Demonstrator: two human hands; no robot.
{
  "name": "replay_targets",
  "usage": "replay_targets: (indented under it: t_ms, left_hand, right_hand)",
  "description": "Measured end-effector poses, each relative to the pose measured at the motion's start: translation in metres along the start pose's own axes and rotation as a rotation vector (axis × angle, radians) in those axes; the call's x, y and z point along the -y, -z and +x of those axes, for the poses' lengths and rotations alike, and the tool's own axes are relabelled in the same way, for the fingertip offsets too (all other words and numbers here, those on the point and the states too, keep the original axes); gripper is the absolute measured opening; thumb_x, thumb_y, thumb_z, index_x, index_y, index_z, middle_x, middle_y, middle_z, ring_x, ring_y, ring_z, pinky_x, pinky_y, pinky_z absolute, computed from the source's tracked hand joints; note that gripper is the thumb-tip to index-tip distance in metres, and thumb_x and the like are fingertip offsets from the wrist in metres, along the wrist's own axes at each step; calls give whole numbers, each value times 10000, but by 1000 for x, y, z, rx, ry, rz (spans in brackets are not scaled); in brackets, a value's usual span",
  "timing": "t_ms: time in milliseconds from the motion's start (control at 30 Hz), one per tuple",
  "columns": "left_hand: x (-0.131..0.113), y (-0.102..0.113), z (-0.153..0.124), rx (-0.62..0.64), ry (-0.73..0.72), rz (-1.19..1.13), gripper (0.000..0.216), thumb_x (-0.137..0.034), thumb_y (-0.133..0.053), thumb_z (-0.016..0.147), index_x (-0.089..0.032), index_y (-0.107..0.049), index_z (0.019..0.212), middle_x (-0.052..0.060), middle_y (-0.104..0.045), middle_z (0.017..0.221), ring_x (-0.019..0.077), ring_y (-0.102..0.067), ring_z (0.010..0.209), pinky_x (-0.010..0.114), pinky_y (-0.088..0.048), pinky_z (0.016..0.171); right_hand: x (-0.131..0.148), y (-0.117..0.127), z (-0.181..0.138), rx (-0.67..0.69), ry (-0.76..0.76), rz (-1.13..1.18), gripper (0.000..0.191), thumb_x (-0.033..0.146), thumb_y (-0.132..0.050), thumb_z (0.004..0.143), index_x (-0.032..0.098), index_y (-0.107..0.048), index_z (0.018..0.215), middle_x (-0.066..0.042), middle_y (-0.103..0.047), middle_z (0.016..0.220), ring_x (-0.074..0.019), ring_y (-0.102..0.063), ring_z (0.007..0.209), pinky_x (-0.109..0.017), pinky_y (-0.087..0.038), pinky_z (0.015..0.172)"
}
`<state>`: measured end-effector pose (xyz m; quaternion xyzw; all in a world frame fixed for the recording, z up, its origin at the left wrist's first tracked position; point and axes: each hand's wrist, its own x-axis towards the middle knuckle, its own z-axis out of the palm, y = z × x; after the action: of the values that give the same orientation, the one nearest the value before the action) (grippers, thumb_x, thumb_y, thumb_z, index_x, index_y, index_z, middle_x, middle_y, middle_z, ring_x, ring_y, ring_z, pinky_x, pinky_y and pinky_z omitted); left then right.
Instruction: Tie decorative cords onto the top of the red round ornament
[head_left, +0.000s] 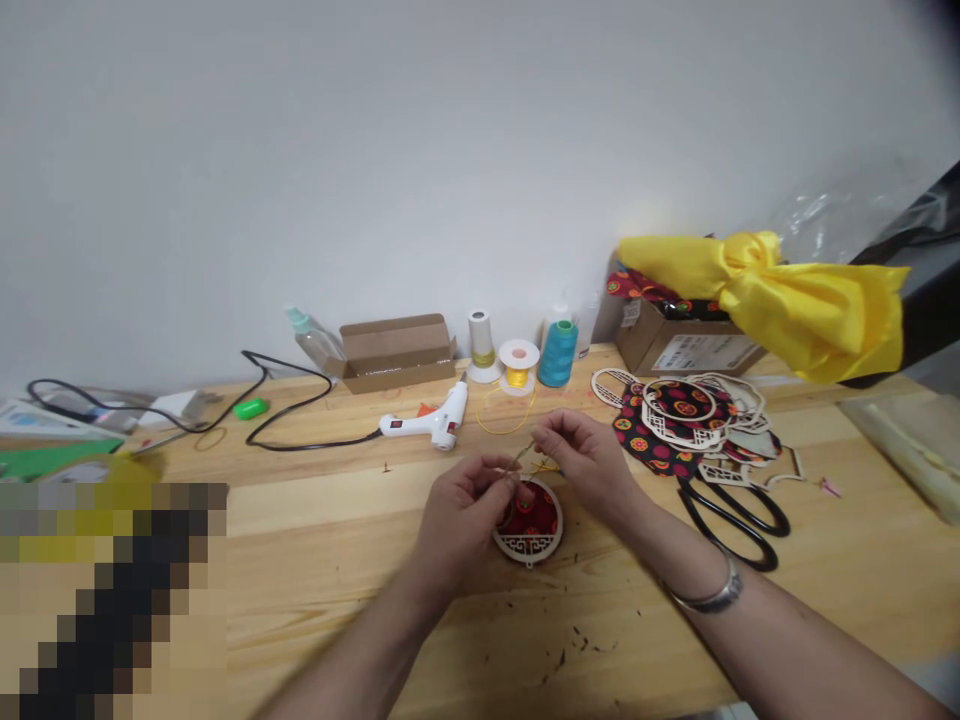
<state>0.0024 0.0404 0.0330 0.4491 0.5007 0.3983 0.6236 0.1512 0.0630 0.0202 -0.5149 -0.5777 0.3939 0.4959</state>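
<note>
A round ornament [528, 545] with dark red patterned fabric and a pale wooden fretwork rim rests on the table, or just above it; I cannot tell which. My left hand [466, 510] is closed at its upper left, thumb and fingers pinching a thin greenish-yellow cord [519, 456]. The other end of that cord is pinched by my right hand [581, 455], which hovers above and right of the ornament. Bits of yellow cord [547, 467] show beneath the right hand. My left fingers hide part of the ornament's upper edge.
Behind my hands stand a white glue gun [431, 425], an open cardboard box [397, 355], a yellow cord spool [517, 365] and a blue thread cone [558, 355]. On the right lie black-handled scissors [739, 525], wooden frames with fabric [660, 425] and a bundle of yellow cloth [817, 300].
</note>
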Motion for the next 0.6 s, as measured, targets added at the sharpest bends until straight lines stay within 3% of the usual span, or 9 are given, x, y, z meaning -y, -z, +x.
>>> replay_targets:
  t_ms: [200,600]
  left_hand:
    - [-1,3,-2,-1,-97,71,369,-306,-612,704,-171,-533,1038,-38,-601,503,83,-470,445,191,-364,468]
    - [6,3,-4,2,-185,51,180,-321,-543,779,-163,-630,781,4,-625,583,61,-363,431,192,-293,423]
  right_hand:
    - [-2,1,0,17,9,2,190,327,-538,771,168,-546,666,13,-530,610,-115,-480,577,-232,-404,544]
    - [3,0,1,45,0,8,181,311,-535,760,167,-539,649,15,-524,596,-116,-481,573,-239,-412,553]
